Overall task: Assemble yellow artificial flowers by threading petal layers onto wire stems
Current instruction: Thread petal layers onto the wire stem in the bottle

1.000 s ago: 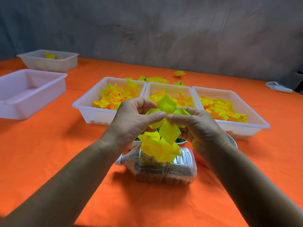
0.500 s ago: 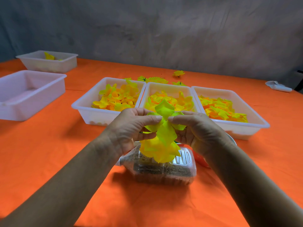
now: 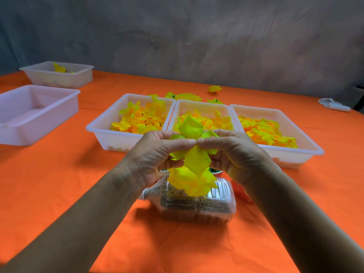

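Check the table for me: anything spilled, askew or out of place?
A few finished flowers lie loose on the orange cloth behind the three petal trays, outside any tray. The plastic bottle lies on its side. Nothing looks spilled.

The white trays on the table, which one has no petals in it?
The near-left tray; its inside shows bare, the other four hold yellow petals.

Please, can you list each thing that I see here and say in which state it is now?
left hand: pinches the petal layer
right hand: pinches the petal layer
petal layer: held up, spread
lower petals: bunched under the layer
three near trays: hold petals
pink tray: looks empty
plastic bottle: lying on its side
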A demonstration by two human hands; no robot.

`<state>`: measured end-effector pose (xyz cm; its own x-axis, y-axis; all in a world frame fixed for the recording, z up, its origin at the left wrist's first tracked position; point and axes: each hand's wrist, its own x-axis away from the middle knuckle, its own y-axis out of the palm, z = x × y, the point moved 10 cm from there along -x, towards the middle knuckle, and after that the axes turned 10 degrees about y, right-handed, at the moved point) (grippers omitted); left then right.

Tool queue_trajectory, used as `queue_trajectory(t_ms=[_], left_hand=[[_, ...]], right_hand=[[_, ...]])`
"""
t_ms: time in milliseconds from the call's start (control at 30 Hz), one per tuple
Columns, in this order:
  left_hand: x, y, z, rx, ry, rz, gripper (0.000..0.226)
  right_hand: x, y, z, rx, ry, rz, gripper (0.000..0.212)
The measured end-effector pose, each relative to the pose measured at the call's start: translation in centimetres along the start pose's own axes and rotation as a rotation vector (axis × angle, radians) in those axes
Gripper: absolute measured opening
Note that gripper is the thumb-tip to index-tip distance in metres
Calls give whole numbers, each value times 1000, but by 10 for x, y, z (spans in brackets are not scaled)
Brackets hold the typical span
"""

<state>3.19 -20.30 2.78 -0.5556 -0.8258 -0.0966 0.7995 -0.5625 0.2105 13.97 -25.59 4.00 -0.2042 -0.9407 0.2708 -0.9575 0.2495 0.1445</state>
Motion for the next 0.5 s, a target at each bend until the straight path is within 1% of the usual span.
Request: queue_trajectory(t_ms=[67, 167, 233, 300, 367, 433, 467, 500], left_hand=[[0, -1, -2, -3, -12, 5, 67], [0, -1, -4, -15, -28, 8, 70], [-1, -1, -3, -27, -34, 5, 66], [-3, 1, -4, -38, -52, -5, 55], [-5, 2, -5, -49, -79, -11, 33], [-7, 2, -6, -55, -97, -5, 12], [-8, 2, -7, -57, -104, 2, 7], [-9, 1, -8, -62, -111, 7, 6]], right_hand=[[0, 0, 1, 1, 1, -2, 33], [-2, -3, 2, 3, 5, 11, 19], [-3, -5, 3, -1, 15, 24, 14], [-5, -7, 4, -4, 31, 34, 12], [-7, -7, 5, -10, 48, 35, 14], [-8, -9, 6, -23, 64, 47, 25], [-9, -10, 7, -26, 74, 57, 31], [-9, -11, 8, -24, 83, 62, 32]])
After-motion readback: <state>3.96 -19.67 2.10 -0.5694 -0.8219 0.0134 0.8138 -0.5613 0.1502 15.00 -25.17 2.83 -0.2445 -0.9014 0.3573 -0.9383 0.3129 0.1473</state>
